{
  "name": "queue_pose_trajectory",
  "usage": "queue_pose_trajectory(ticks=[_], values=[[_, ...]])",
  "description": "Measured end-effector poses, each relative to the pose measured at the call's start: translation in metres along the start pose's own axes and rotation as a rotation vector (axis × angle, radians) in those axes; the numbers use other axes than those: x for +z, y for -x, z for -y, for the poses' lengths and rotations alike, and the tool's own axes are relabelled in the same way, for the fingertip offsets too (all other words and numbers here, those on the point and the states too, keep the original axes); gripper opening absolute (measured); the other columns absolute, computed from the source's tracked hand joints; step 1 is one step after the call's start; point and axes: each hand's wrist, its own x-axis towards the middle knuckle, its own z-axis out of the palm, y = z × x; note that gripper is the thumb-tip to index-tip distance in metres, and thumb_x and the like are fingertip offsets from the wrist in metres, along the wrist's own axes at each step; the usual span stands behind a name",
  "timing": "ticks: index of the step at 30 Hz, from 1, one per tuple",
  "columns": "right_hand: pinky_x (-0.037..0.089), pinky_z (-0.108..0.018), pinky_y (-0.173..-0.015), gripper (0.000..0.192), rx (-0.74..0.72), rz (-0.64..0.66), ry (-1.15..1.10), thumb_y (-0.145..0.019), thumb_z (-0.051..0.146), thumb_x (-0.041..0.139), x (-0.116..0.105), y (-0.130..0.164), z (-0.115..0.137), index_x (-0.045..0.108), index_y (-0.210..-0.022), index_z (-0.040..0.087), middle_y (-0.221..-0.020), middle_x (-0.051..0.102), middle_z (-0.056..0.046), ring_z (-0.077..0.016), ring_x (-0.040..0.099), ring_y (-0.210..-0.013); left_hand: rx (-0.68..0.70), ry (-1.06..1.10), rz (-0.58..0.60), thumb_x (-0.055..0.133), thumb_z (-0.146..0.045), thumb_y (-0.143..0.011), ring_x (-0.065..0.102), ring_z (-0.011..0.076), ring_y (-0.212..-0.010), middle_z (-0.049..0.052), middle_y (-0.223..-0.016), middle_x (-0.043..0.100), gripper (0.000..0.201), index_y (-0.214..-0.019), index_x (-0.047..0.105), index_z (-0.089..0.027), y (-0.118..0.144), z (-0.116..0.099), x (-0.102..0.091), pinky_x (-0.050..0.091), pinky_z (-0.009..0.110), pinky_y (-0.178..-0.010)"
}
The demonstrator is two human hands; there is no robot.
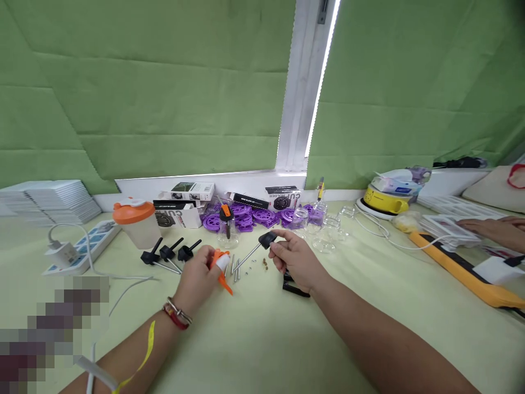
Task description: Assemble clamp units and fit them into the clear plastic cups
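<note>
My left hand (197, 278) grips an orange and white spray-trigger head (222, 266), its orange lever pointing down toward me. My right hand (296, 259) pinches a black knob (267, 239) with a thin metal rod (246, 257) that slants down toward the left hand. Between the hands several loose metal rods (235, 268) and small screws (264, 265) lie on the pale green table (262, 334). A black part (292, 287) sits just under my right hand.
Three black knobbed rods (170, 254) lie left of my hands, beside an orange-lidded shaker cup (135, 221) and a power strip (84, 247). Purple gears (246, 218), small boxes (186, 191) and glass jars (328, 227) line the back. Another person's hand (496, 229) rests far right near a yellow tool (463, 269).
</note>
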Motion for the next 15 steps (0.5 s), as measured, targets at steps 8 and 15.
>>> queue_pose_trajectory(ticks=[8, 15], values=[[0.037, -0.021, -0.042, 0.048, 0.019, 0.152, 0.042, -0.075, 0.036, 0.065, 0.008, 0.008, 0.003, 0.046, -0.116, 0.018, -0.067, 0.059, 0.002, -0.0069, 0.047, -0.045, -0.083, -0.426, 0.013, 0.039, -0.048, -0.084, 0.062, 0.0251, -0.075, 0.011, -0.08, 0.068, 0.046, -0.108, 0.059, -0.015, -0.036, 0.033, -0.007, 0.04, 0.029, -0.062], [0.036, -0.021, -0.043, 0.049, 0.069, 0.196, 0.076, -0.075, 0.036, 0.065, 0.012, 0.011, -0.001, 0.047, -0.117, 0.018, -0.067, 0.059, 0.002, -0.0071, 0.047, -0.045, -0.043, -0.493, 0.1, 0.032, -0.039, -0.088, 0.062, 0.0231, -0.074, 0.011, -0.08, 0.067, 0.04, -0.096, 0.064, -0.018, -0.033, 0.03, -0.005, 0.039, 0.028, -0.06]])
